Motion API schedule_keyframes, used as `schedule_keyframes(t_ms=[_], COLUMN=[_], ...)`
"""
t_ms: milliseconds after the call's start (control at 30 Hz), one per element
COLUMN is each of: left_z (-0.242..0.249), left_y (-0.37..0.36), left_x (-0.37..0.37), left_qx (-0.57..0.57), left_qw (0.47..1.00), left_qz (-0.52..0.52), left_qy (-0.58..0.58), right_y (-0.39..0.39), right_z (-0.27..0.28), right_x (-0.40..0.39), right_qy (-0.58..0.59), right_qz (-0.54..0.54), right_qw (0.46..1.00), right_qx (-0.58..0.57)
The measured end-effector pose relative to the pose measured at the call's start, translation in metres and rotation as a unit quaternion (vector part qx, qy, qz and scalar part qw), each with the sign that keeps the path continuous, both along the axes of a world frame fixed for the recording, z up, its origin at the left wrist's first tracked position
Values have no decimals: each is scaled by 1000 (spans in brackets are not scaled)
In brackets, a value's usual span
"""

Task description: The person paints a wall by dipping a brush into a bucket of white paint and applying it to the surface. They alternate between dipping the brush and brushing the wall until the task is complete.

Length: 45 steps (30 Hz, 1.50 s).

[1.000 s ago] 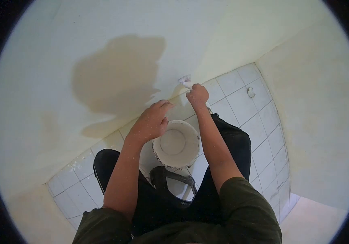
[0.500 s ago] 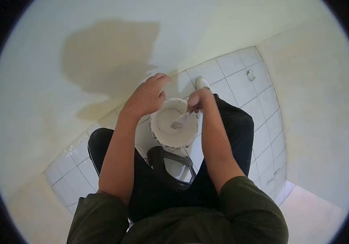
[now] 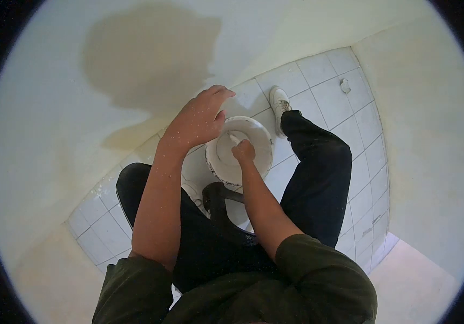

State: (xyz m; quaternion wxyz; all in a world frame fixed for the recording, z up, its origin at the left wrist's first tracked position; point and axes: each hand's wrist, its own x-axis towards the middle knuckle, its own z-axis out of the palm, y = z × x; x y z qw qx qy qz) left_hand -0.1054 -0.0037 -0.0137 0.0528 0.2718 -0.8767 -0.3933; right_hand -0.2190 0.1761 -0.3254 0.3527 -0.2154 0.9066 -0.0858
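My right hand (image 3: 244, 152) is inside the white bucket (image 3: 267, 141), fingers closed around a small paintbrush (image 3: 234, 139). Only a whitish part of the brush shows beyond the fingers; my fist hides the rest. The bucket's rim and outer wall carry dark, chipped-looking marks, and its inside is pale. My left hand (image 3: 202, 116) hovers at the bucket's left rim, open and holding nothing, its fingers stretched forward and thumb apart. Small white specks dot the left hand and forearm.
A dark frame-like object (image 3: 222, 208) stands between my legs, just below the bucket. The pale wall (image 3: 270, 32) rises close ahead, with my shadow on it. White floor tiles (image 3: 318, 110) surround the bucket. A small whitish object (image 3: 345, 86) lies near the far right corner.
My right hand has moved left and down from the bucket's right rim into the bucket, turning the brush. The left hand stays nearly in place. The view has shifted slightly.
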Motion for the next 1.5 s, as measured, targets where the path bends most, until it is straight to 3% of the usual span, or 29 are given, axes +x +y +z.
schedule_keyframes(t_ms=[267,367,667,767,933,1000,1067,1167,1267,1367,1467,1500], left_z=[7,8,6,6,4,3,5,8,7,7,9,9], left_y=[-1,3,2,1,2,2,2,1,-1,-1,-1,-1], left_x=[-2,-2,-2,-2,-5,-5,-3,0,0,2,1,1], left_qx=[12,5,-1,3,1,0,1,2,3,-2,6,1], left_qw=[1000,1000,1000,1000,1000,1000,1000,999,1000,1000,1000,1000], left_qz=[-1,1,-5,-10,-9,-8,-8,-5,-6,-2,-1,-1], left_qy=[-26,-24,-12,-7,-6,-7,-15,-33,-18,-15,-22,-22], right_y=[22,29,47,44,31,29,54,45,31,26,27,23], right_z=[-19,-32,-84,-71,-71,-79,-166,-117,-49,-15,-14,-8], right_x=[-5,-1,9,13,13,11,8,0,-17,-26,-25,-19], right_qy=[30,68,33,-66,-155,-221,-303,-413,-517,-533,-512,-467], right_qz=[9,24,105,59,193,194,139,-83,-336,-393,-421,-440], right_qw=[999,994,993,996,968,955,942,907,784,739,733,753], right_qx=[-7,-80,-44,-15,49,48,33,6,-66,-121,-152,-147])
